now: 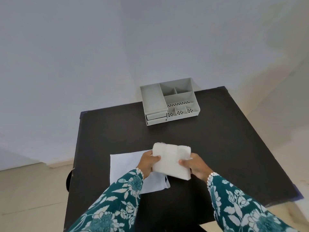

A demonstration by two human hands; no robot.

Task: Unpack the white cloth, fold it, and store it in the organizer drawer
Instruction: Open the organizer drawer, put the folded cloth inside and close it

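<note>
Both hands hold the white cloth [170, 160] just above the dark worktop [217, 148], the left hand [148, 163] and right hand [194, 164] each with a closed grip on a side of the thick bundle. Keep edges square while pressing it flatter. Its flat wrapper [123, 171] lies beneath. The grey organizer [168, 101] beyond looks empty, its drawers [156, 118] shut.
</note>
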